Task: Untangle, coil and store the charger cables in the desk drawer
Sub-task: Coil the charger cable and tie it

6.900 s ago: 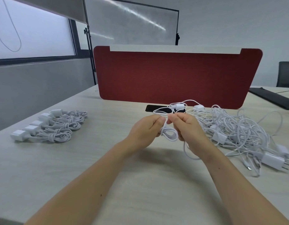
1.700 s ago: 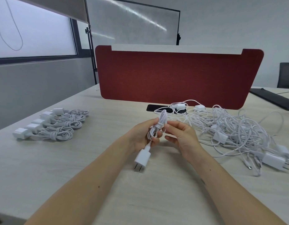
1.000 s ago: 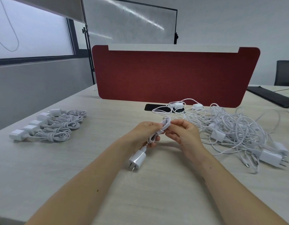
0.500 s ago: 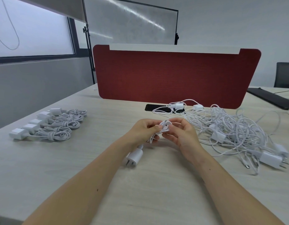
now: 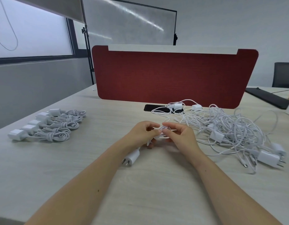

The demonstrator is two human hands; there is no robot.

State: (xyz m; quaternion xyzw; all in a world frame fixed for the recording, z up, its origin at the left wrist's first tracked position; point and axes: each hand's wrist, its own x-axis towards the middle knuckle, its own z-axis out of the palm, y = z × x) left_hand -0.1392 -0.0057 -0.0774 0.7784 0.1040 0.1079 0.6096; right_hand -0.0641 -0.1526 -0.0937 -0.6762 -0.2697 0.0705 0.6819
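Charger cables already coiled, five in a row, lie at the worktop's left. At centre, the left hand and right hand both pinch a nearly wrapped bundle, its plug below. A tangled heap waits at right. No drawer shows.

Both bare forearms reach forward and converge. The left hand and right hand meet almost fingertip to fingertip, fingers curled inward, each pinching the small cable coil held between their tips.
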